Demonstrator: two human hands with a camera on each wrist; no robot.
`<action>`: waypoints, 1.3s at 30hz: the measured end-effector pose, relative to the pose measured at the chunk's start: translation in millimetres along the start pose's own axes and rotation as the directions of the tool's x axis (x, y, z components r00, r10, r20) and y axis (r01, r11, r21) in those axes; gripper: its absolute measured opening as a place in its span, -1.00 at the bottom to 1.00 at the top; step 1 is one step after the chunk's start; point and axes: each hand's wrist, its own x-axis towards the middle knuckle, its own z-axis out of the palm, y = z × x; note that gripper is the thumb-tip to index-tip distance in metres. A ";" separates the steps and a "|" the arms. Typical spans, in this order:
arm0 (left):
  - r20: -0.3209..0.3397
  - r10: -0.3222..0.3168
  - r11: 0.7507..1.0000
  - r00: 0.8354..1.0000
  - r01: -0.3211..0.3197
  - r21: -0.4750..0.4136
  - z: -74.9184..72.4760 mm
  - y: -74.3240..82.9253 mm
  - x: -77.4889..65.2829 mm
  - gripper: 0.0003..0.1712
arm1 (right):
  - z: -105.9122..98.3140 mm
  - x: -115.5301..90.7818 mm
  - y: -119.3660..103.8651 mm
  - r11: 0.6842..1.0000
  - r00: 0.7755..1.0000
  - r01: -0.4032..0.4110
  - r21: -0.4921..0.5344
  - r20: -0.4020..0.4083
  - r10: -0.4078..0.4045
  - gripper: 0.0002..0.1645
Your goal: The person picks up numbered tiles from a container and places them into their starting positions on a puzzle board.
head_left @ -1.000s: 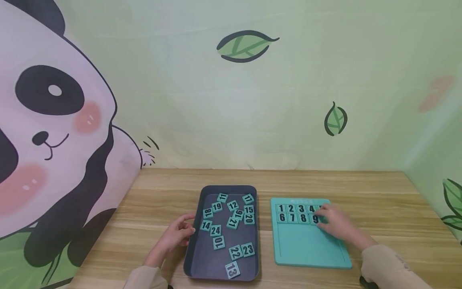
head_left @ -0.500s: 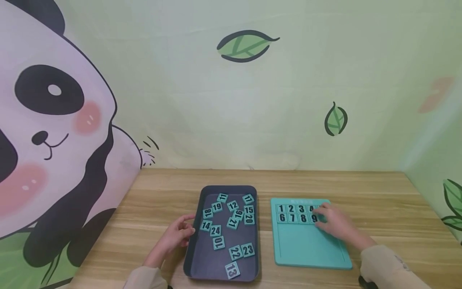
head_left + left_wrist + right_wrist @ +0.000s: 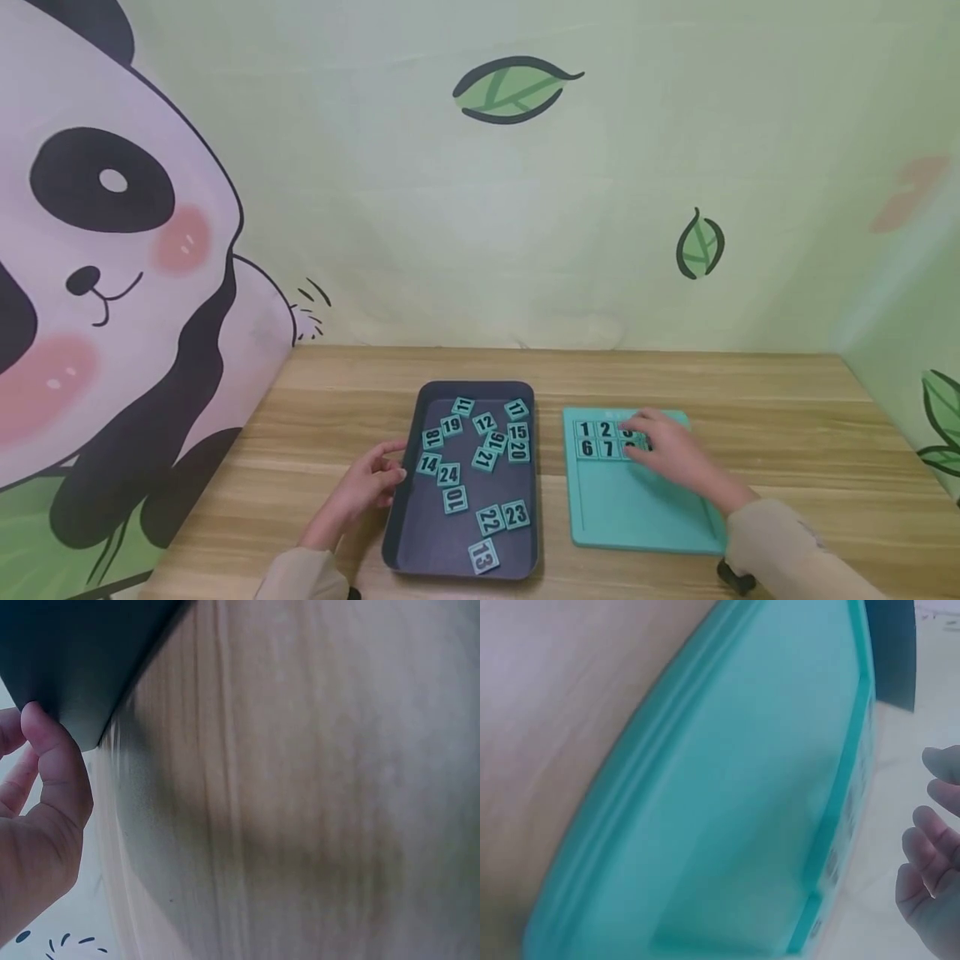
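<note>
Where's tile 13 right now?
Head view: tile 13 lies in the dark tray, at the end nearest the person, slightly right of centre, just below tile 22.

A wood-grain desk (image 3: 675, 375) meets a pale green wall (image 3: 390, 208) printed with cartoons. On the left, a large black-and-white panda (image 3: 142, 267) smiles, pink-cheeked, above a green patch (image 3: 37, 533). A black-outlined leaf (image 3: 513, 90) floats near the top centre; a smaller leaf (image 3: 700, 247) stands upright, lower right. At far right: a faint red shape (image 3: 909, 193) and, below, leaves (image 3: 943, 408).
</note>
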 end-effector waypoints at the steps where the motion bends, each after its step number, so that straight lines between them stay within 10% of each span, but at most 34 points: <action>1: -0.001 0.000 1.000 1.000 0.000 0.004 -0.1 0.1 0.2 -0.51 | 0.5 1.3 -3.8 1.000 1.000 0.005 0.004 0.005 -0.005 -0.61; 17: 0.010 0.006 1.000 1.000 -0.006 0.009 -1.5 1.6 -0.1 -0.50 | 19.1 20.2 -67.3 0.982 0.984 0.145 0.118 0.083 -0.155 -0.62; 27: 0.035 0.033 0.999 0.999 -0.033 0.005 -3.5 -0.8 -0.7 -0.52 | 44.2 29.2 -114.6 0.943 0.931 0.304 0.135 0.169 -0.324 -0.63; 39: 0.012 -0.004 1.000 1.000 0.004 0.002 -1.3 -1.1 0.5 -0.50 | 83.1 44.4 -152.4 0.952 0.873 0.281 0.121 0.379 -0.306 -0.52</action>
